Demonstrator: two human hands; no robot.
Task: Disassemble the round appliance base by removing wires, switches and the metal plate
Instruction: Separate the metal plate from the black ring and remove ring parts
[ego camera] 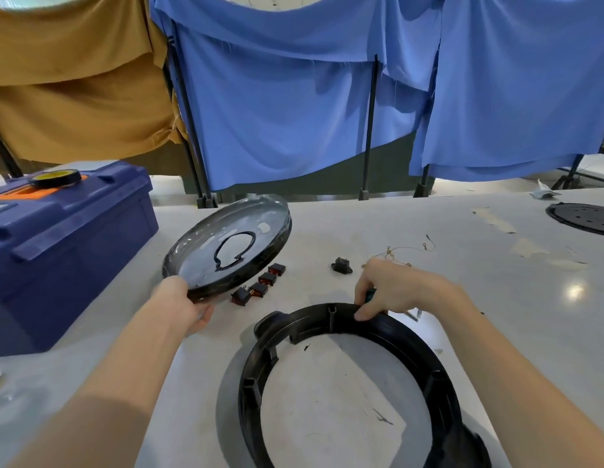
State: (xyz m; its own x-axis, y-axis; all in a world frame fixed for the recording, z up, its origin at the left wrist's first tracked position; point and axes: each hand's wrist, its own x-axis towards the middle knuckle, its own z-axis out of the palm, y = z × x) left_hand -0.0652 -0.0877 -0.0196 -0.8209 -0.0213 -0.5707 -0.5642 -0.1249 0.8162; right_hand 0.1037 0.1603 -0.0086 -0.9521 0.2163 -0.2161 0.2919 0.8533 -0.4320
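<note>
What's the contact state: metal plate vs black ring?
Apart. Head view: left hand holds the metal plate tilted up, with bare table between it and the black ring.

Both forearms look bare as far as visible, like the left hand (183, 305) and right hand (396, 289).

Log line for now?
left hand: holds metal plate, tilted | right hand: holds teal-handled tool, touches black ring | switches, wires: loose on table
</note>
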